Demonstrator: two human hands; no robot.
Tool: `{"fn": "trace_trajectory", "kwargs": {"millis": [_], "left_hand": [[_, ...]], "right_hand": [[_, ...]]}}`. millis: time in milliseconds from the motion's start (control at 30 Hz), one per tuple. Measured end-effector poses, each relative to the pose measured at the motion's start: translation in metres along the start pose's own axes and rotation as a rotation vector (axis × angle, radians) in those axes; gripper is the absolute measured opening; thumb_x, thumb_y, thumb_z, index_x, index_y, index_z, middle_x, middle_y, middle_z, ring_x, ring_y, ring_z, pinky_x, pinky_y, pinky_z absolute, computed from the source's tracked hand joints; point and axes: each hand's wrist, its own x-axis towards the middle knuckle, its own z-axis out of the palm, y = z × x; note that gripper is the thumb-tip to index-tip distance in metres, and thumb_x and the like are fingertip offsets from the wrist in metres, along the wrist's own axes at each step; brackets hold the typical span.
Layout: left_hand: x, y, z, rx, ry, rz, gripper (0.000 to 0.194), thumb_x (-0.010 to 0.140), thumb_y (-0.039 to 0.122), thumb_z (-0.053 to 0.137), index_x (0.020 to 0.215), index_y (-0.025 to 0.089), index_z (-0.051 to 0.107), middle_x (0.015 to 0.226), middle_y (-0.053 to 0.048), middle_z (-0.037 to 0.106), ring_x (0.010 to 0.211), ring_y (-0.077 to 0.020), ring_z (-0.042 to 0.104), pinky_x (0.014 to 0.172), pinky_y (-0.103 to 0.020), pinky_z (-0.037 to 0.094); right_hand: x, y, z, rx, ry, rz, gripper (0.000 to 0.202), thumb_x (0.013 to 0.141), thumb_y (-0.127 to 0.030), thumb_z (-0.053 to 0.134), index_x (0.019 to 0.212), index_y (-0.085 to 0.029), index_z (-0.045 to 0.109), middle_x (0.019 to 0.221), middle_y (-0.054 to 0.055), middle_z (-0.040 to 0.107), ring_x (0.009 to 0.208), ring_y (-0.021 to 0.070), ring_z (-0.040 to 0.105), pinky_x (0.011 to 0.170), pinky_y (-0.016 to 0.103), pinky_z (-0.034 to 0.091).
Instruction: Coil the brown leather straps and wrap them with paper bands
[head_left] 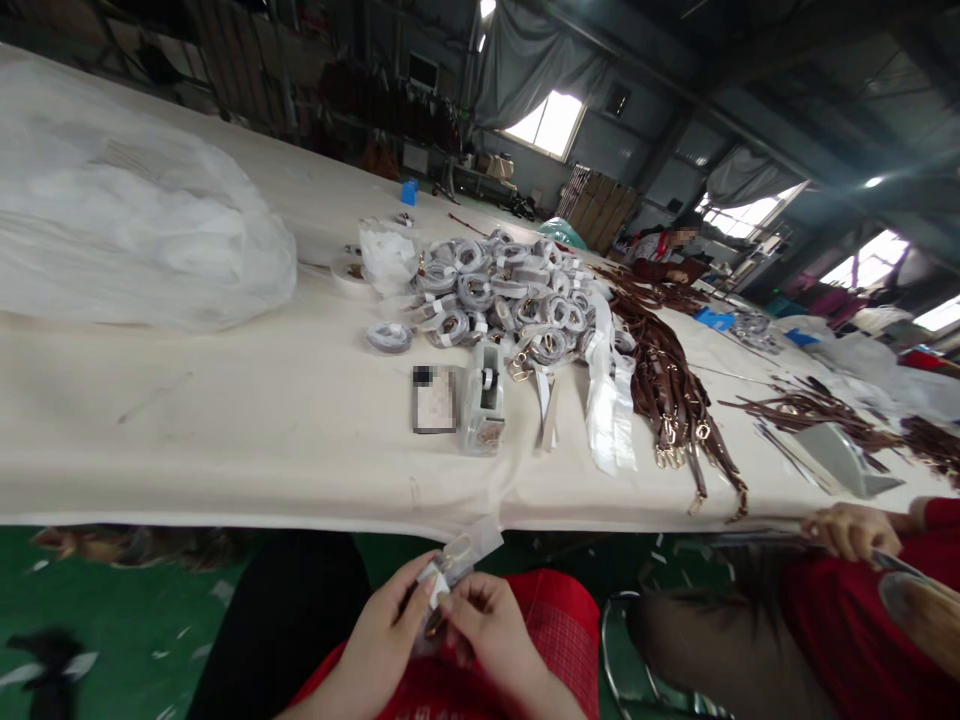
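Below the table's near edge, over my lap, my left hand (386, 625) and my right hand (491, 625) together pinch a small strap piece with a brass clasp, wrapped in clear plastic film (459, 558). The fingers of both hands close on it. On the cream table (247, 420) ahead lies a heap of wrapped coiled straps (510, 295), with a tape dispenser (482, 400) at its near side. Loose white wrapping strips (611, 400) hang toward the edge. Brown leather straps with brass clasps (671, 385) lie to the right of the heap.
A big white plastic bag (127, 235) fills the table's left. A blurred flat card (433, 399) lies by the dispenser. At the right a co-worker's hand (851, 530) in a red sleeve rests at the table edge near more brown straps (814, 408). Green floor lies below.
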Motion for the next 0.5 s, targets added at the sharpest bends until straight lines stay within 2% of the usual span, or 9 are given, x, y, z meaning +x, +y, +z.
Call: {"fn": "trace_trajectory", "kwargs": {"millis": [100, 167, 300, 400, 500], "left_hand": [[0.0, -0.001, -0.002, -0.053, -0.019, -0.01, 0.059, 0.085, 0.059, 0.048, 0.117, 0.013, 0.068, 0.115, -0.012, 0.075, 0.093, -0.0252, 0.072, 0.086, -0.033, 0.058], [0.002, -0.001, -0.002, -0.018, -0.012, 0.002, 0.057, 0.083, 0.06, 0.051, 0.11, 0.013, 0.07, 0.109, -0.011, 0.076, 0.092, -0.0268, 0.073, 0.085, -0.034, 0.058], [0.006, 0.001, -0.001, 0.064, 0.024, 0.019, 0.05, 0.083, 0.054, 0.052, 0.106, 0.014, 0.071, 0.094, -0.01, 0.079, 0.087, -0.0266, 0.073, 0.081, -0.033, 0.059], [0.007, -0.001, -0.002, 0.088, 0.034, 0.095, 0.045, 0.087, 0.05, 0.05, 0.107, 0.016, 0.071, 0.1, -0.009, 0.078, 0.089, -0.0248, 0.073, 0.081, -0.03, 0.059], [0.006, -0.009, -0.005, 0.137, 0.063, 0.192, 0.039, 0.089, 0.046, 0.052, 0.113, 0.021, 0.07, 0.115, -0.008, 0.075, 0.103, -0.0247, 0.071, 0.093, -0.03, 0.056]], "right_hand": [[0.002, 0.002, -0.001, -0.026, -0.003, 0.003, 0.058, 0.063, -0.07, 0.074, 0.058, -0.017, 0.052, 0.043, -0.004, 0.055, 0.031, 0.0044, 0.038, 0.034, 0.018, 0.023], [0.002, 0.003, -0.002, -0.026, -0.023, 0.004, 0.057, 0.064, -0.07, 0.074, 0.059, -0.017, 0.054, 0.045, -0.003, 0.056, 0.032, 0.0047, 0.04, 0.035, 0.018, 0.024], [0.001, 0.004, -0.004, 0.008, -0.09, -0.004, 0.055, 0.064, -0.066, 0.077, 0.072, -0.014, 0.065, 0.059, 0.001, 0.064, 0.04, 0.0058, 0.046, 0.043, 0.019, 0.035], [0.005, 0.007, -0.003, 0.009, -0.071, -0.007, 0.055, 0.064, -0.067, 0.077, 0.073, -0.013, 0.066, 0.06, 0.001, 0.064, 0.041, 0.0062, 0.046, 0.043, 0.019, 0.036], [0.008, 0.012, 0.0, -0.021, -0.008, -0.046, 0.056, 0.064, -0.068, 0.076, 0.072, -0.014, 0.067, 0.057, 0.0, 0.062, 0.039, 0.0062, 0.043, 0.042, 0.02, 0.034]]}}
